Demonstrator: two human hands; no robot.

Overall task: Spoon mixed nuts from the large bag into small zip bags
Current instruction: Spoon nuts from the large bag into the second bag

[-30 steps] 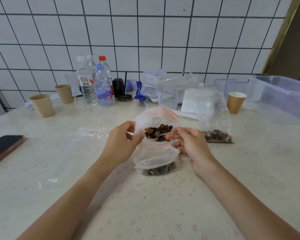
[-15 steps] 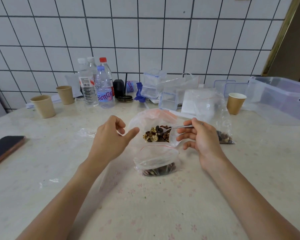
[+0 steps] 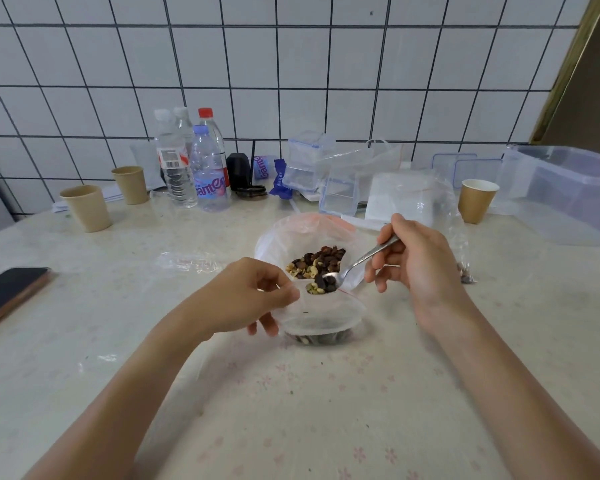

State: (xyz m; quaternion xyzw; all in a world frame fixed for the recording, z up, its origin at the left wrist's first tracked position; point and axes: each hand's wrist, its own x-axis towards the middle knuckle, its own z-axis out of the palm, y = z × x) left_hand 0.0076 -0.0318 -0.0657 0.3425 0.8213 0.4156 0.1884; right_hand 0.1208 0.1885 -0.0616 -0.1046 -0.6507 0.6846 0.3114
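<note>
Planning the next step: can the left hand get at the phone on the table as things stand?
Probably not right away: the left hand is pinching the small zip bag open. The phone lies to its left with only bare table between.

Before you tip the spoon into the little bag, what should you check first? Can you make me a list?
1. Spoon loaded with nuts: ok.
2. Right hand grips the spoon handle: ok.
3. Left hand holds the small bag by its rim: ok.
4. Small bag mouth open under the spoon: ok, it looks open.
5. Spoon bowl fully over the opening: cannot tell, it sits near the rim.
6. Big bag staying upright without a hand on it: ok for now.
</note>
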